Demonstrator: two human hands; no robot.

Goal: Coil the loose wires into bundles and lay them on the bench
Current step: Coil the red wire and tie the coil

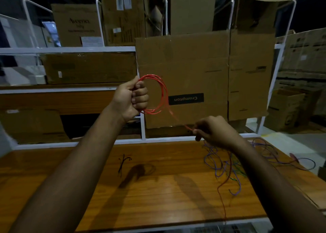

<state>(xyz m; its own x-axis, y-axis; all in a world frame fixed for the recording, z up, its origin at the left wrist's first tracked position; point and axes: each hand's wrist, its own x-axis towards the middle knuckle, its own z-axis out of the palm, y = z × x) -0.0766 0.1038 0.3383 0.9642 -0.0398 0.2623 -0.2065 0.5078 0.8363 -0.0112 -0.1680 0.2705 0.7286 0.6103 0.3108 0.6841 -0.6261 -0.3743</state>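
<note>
Above the wooden bench (158,188), left hand (131,98) clenches the red coil (159,93); right hand (214,129), pinching its tail, should feed evenly sized loops.

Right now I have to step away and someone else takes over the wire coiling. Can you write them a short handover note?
Left hand: grips the red wire coil, held up above the bench.
Right hand: pinches the same red wire's free run, stretched from the coil down to it.
On the bench: a loose tangle of purple, green and dark red wires at the right; black cable ties near the middle.
Done: several red loops wound.
Left: finish the red coil, lay it down, coil the tangle. No finished bundle lies on the bench.
</note>
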